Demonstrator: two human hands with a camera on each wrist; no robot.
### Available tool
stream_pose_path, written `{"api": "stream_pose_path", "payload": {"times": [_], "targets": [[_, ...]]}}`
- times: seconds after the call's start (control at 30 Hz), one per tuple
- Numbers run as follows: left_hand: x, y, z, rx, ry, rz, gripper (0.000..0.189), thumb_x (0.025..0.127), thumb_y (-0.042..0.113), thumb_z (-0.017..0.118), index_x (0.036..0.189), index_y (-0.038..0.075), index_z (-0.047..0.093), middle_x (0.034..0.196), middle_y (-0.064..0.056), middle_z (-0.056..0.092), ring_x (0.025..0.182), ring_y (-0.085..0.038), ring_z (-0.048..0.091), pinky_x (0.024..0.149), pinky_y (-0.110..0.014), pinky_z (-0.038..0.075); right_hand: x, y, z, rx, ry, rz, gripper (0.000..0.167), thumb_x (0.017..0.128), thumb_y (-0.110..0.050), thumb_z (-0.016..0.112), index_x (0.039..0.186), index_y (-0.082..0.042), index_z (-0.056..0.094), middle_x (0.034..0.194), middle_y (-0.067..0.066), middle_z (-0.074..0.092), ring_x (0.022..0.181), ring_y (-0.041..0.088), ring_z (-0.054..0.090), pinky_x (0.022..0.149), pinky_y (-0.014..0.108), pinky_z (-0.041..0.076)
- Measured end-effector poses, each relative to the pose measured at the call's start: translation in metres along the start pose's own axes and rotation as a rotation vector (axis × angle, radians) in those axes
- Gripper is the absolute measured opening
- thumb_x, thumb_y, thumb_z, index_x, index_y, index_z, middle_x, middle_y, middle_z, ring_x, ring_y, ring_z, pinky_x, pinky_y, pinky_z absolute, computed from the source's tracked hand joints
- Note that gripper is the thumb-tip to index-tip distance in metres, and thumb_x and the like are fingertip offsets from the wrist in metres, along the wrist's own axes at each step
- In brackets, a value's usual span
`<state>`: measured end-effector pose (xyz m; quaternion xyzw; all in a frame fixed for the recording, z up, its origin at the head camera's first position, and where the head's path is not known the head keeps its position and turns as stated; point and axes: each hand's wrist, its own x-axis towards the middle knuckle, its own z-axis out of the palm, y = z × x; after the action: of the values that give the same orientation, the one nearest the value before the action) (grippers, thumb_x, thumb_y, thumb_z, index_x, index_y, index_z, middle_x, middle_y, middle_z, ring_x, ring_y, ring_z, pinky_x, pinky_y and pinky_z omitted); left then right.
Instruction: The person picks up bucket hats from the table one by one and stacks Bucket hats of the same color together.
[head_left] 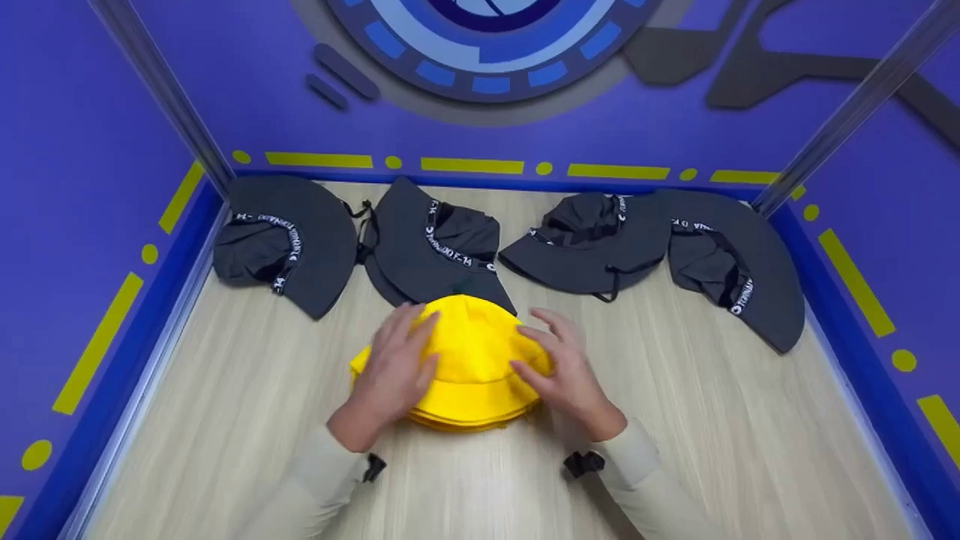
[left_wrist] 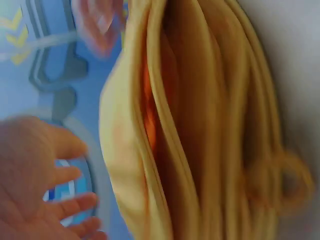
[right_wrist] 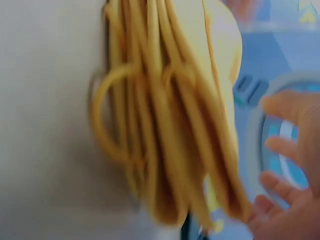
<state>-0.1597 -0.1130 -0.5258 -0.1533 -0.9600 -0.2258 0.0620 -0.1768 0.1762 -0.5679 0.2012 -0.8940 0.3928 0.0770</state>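
A stack of several yellow bucket hats [head_left: 472,345] lies on the table in front of me. In the left wrist view the layered brims [left_wrist: 215,120] of the yellow hats show edge-on. My left hand [head_left: 394,364] is over the stack's left side with its fingers spread. On the other side hovers my right hand [head_left: 566,371], fingers parted and slightly bent, holding nothing. Both wrist views show a gap between hand and hats. A looped yellow cord [right_wrist: 107,115] hangs out of the brims in the right wrist view.
Along the back wall lie several dark grey brimmed hats with lettered bands: one at far left [head_left: 326,232], one left of centre [head_left: 397,232], one right of centre [head_left: 592,259] and one at far right [head_left: 769,255]. Blue panels [head_left: 487,142] enclose the wooden table [head_left: 720,442].
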Motion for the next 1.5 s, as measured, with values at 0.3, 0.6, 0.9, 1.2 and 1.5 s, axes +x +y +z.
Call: {"api": "stream_pose_path", "payload": {"times": [0.3, 0.6, 0.9, 1.2, 1.5], "targets": [[0.001, 0.005, 0.043, 0.205, -0.389, 0.061, 0.078, 0.102, 0.062, 0.047, 0.163, 0.017, 0.029, 0.171, -0.013, 0.02, 0.159, -0.037, 0.018, 0.126, -0.06, 0.018, 0.01, -0.015, 0.038, -0.251, -0.422, 0.007, 0.07, 0.094, -0.067, 0.059, 0.154, -0.032, 0.048, 0.171, 0.005, 0.024, 0.159, 0.036, 0.014, 0.123, 0.063, 0.023], [0.002, -0.013, 0.035, 0.149, -0.462, 0.027, 0.077, 0.101, 0.06, 0.049, 0.162, 0.017, 0.031, 0.172, -0.014, 0.019, 0.159, -0.039, 0.016, 0.127, -0.059, 0.016, 0.021, -0.021, 0.049, -0.297, -0.474, -0.018, 0.068, 0.095, -0.064, 0.058, 0.155, -0.032, 0.047, 0.171, 0.006, 0.024, 0.158, 0.037, 0.019, 0.122, 0.065, 0.025], [0.01, -0.025, 0.031, 0.063, -0.511, -0.017, 0.08, 0.098, 0.059, 0.053, 0.163, 0.02, 0.028, 0.173, -0.01, 0.013, 0.16, -0.037, 0.01, 0.128, -0.059, 0.009, 0.03, -0.025, 0.054, -0.229, -0.485, 0.022, 0.068, 0.094, -0.057, 0.064, 0.154, -0.033, 0.047, 0.171, 0.002, 0.024, 0.158, 0.034, 0.018, 0.122, 0.065, 0.023], [0.011, -0.025, 0.029, 0.044, -0.499, -0.056, 0.075, 0.097, 0.053, 0.064, 0.161, 0.027, 0.034, 0.172, -0.011, 0.02, 0.158, -0.04, 0.016, 0.127, -0.061, 0.012, 0.03, -0.023, 0.06, -0.208, -0.482, 0.026, 0.068, 0.094, -0.057, 0.064, 0.155, -0.036, 0.044, 0.171, -0.001, 0.023, 0.159, 0.033, 0.017, 0.122, 0.066, 0.021], [0.014, -0.019, 0.029, 0.014, -0.493, -0.08, 0.073, 0.093, 0.048, 0.072, 0.156, 0.024, 0.044, 0.169, -0.013, 0.027, 0.156, -0.041, 0.023, 0.126, -0.064, 0.013, 0.045, -0.01, 0.038, 0.152, -0.395, 0.12, 0.038, 0.099, -0.035, 0.068, 0.133, -0.018, 0.067, 0.153, 0.004, 0.052, 0.147, 0.029, 0.042, 0.123, 0.055, 0.03]]}}
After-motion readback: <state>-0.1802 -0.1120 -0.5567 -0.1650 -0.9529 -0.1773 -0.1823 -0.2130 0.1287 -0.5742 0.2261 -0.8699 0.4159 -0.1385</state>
